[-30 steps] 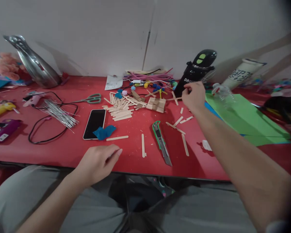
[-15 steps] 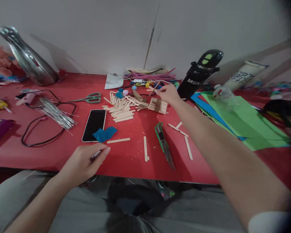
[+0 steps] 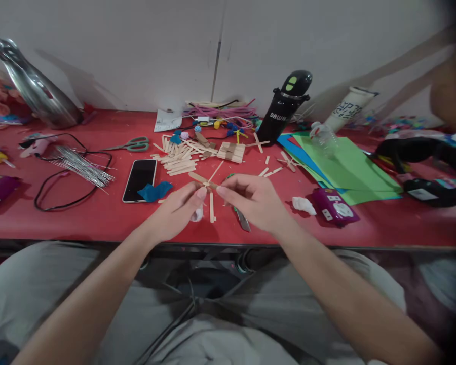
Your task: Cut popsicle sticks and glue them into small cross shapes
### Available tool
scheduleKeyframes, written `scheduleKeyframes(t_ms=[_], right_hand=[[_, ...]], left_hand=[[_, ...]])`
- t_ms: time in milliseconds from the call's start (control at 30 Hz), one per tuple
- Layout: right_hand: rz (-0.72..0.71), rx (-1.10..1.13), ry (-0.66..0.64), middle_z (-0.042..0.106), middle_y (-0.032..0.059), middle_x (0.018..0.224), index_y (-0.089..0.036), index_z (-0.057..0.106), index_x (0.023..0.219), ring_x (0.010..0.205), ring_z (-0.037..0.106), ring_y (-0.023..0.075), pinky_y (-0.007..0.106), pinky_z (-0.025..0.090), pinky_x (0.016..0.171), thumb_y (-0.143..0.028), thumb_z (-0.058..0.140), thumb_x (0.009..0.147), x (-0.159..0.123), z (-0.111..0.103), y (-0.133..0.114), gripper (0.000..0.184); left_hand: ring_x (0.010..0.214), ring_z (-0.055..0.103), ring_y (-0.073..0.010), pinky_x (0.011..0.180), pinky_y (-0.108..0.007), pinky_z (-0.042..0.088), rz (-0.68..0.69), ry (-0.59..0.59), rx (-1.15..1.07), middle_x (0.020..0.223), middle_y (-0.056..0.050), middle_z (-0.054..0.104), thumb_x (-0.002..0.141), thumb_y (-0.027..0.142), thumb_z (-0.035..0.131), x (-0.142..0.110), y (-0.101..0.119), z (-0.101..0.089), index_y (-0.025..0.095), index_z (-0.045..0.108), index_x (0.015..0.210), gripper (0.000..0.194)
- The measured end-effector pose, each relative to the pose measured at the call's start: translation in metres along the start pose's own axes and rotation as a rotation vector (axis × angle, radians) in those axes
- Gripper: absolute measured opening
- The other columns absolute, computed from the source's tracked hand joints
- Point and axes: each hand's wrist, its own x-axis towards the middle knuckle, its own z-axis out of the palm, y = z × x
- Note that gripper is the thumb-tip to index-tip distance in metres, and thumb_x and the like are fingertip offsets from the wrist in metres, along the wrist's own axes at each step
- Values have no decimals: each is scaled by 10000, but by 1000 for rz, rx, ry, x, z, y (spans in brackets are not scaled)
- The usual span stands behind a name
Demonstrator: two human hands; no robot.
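1. Head view, grasp: the fingertips of my left hand [image 3: 178, 210] and right hand [image 3: 256, 200] were closed in a pinch on a pair of crossed craft sticks [image 3: 199, 178], held above the near part of the red table [image 3: 95, 223].
2. Head view, axis: one stick ran left to right, sloping toward my right thumb; the other pointed away from me and rightward. The crossing lay between my thumbs, nearer the left one.
3. Head view, surroundings: a single craft stick [image 3: 212, 209] lay below the pair, its length pointing toward me. A utility knife [image 3: 243, 221] lay partly hidden beneath my right hand; the smartphone [image 3: 137, 177] lay beyond my left.
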Motion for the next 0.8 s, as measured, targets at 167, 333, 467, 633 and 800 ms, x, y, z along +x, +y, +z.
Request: scheduleKeyframes(t_ms=[167,333,467,633,800], right_hand=[[-23,100,78,597,-14,620,-170,649,738,555,512,99,233,401,517,-408,693,838,-2,6,22,262],[-116,28,59,688,15,753,-184,699,857,683,597,125,252,466,629,-319,670,881,-12,6,43,140],[-136,39,6,707,22,794,-195,706,902,716,616,134,260,479,653,-292,640,915,-23,6,42,118],[-136,189,-92,676,6,754,-193,695,875,703,624,125,246,501,649,-290,645,918,-27,6,38,118],[-182,113,-22,683,34,853,-200,699,927,802,643,148,279,525,713,-296,636,925,-28,14,42,115]], left_hand=[[455,418,-74,460,-212,342,-3,42,-266,498,48,462,848,641,575,13,-5,17,165,534,664,512],[406,393,-58,399,-214,268,-82,-6,-607,528,31,511,762,570,724,5,-28,27,141,643,706,440],[415,419,-65,387,-218,280,-108,-100,-742,572,-2,570,739,494,768,-4,-32,24,129,704,718,372],[415,395,-53,390,-195,238,-49,-227,-630,491,22,495,831,439,706,-11,-25,16,129,659,662,356],[414,405,-57,419,-200,292,50,-214,-556,491,19,508,867,449,663,-10,-23,15,136,634,646,384]])
